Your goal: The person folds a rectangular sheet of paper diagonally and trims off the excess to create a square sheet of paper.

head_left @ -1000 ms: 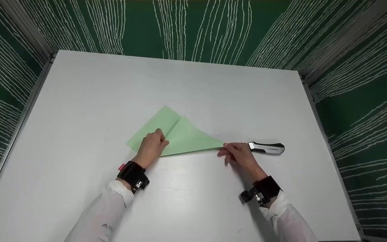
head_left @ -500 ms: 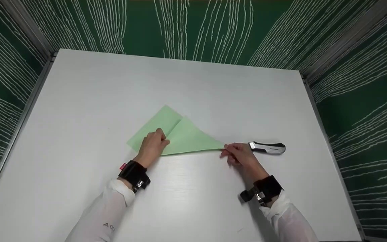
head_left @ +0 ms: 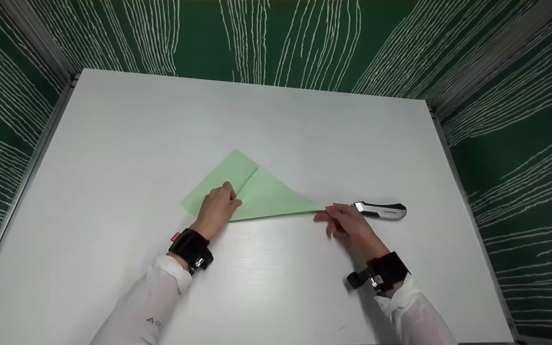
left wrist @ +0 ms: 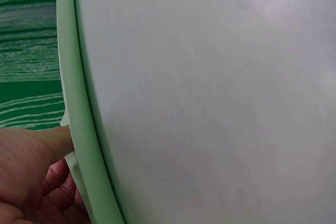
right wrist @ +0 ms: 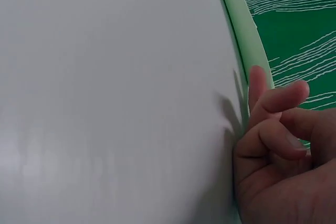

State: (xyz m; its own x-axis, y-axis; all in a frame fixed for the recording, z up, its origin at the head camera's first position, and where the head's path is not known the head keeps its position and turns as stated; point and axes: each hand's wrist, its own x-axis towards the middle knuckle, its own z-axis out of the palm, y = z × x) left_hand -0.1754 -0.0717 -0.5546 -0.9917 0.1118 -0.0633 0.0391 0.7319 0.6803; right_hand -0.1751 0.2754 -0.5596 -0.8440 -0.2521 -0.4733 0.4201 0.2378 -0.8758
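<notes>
A sheet of light green paper (head_left: 276, 194) lies folded on the white table, its right end drawn into a narrow point. On its left part, my left hand (head_left: 215, 207) holds the paper with curled fingers, near the slanting edge of the upper layer. The left wrist view shows the thumb (left wrist: 55, 142) against the paper's rounded fold (left wrist: 79, 87). At the right point, my right hand (head_left: 350, 223) pinches the tip between thumb and index finger. In the right wrist view its other fingers (right wrist: 270, 142) are bent beside the paper fold (right wrist: 244, 30).
A grey and black utility knife (head_left: 382, 211) lies just beyond my right hand, with its thin blade pointing left toward the paper tip. White table surface (head_left: 257, 120) surrounds the paper. Green walls (head_left: 199, 38) with white streaks stand behind and at both sides.
My right hand has shifted slightly right with the paper's tip, and the knife's blade shows now. The upper layer's top corner has come down closer to the lower layer. My left hand stays put.
</notes>
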